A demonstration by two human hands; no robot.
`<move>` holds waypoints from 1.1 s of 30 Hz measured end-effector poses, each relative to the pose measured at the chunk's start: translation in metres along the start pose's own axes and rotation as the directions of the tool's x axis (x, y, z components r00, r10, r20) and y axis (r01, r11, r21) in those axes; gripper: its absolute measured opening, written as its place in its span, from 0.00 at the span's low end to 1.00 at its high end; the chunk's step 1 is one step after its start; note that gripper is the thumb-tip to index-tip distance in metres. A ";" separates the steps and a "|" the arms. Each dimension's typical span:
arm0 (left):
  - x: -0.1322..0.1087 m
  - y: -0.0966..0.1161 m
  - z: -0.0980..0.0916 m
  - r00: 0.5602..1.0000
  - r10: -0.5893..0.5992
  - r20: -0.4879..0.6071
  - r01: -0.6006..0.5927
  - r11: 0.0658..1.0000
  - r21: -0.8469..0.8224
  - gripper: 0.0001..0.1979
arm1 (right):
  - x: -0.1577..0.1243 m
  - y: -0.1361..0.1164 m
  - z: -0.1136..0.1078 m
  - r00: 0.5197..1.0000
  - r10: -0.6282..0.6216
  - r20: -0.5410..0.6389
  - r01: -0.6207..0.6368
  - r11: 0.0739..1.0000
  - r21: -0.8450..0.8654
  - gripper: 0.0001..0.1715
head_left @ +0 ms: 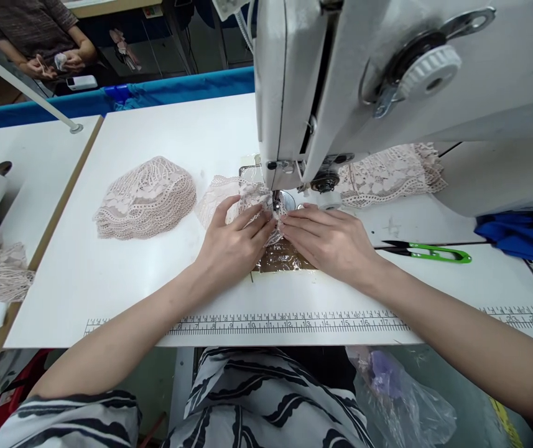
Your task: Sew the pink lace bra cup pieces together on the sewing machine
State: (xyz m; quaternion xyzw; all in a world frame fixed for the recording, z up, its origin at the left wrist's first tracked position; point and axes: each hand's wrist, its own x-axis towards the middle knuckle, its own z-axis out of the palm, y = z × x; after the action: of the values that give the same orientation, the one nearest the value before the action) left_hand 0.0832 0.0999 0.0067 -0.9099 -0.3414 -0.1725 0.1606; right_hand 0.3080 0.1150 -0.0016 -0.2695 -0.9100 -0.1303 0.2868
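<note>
A pale pink lace piece lies under the needle area of a white sewing machine. On its left part rests my left hand, fingers bent and spread over the lace, pressing it beside the presser foot. My right hand lies flat just right of the foot, fingertips on the lace edge, fingers stretched out side by side. The fingertips of both hands nearly meet in front of the foot. A stack of lace pieces sits to the left, and more lace lies behind the machine head at right.
Green thread snips lie right of my right hand. A printed ruler runs along the table's front edge. Blue cloth is at far right, bunched lace at far left. A person sits across, upper left.
</note>
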 end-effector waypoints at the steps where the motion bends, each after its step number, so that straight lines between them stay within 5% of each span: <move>1: 0.000 0.000 0.000 1.000 -0.002 0.000 0.002 1.000 -0.009 0.16 | 0.000 0.000 0.000 1.000 0.001 0.002 -0.001 1.000 -0.007 0.10; 18: 0.001 -0.009 0.008 0.996 -0.084 0.022 0.086 0.990 -0.112 0.18 | 0.003 0.001 0.001 0.999 0.042 0.033 -0.042 0.999 0.005 0.11; 26: 0.000 -0.001 -0.001 0.999 0.033 -0.041 -0.034 0.999 -0.025 0.15 | -0.003 -0.002 0.000 0.997 0.051 0.050 -0.053 0.997 0.050 0.12; 33: -0.001 0.002 0.000 0.999 -0.003 -0.041 -0.001 0.996 -0.090 0.15 | -0.004 -0.002 -0.001 0.994 0.075 0.075 -0.081 0.993 0.083 0.12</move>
State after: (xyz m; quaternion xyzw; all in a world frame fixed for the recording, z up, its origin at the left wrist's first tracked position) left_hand 0.0839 0.0980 0.0058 -0.9123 -0.3303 -0.2066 0.1264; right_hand 0.3096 0.1111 -0.0036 -0.2966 -0.9133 -0.0700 0.2703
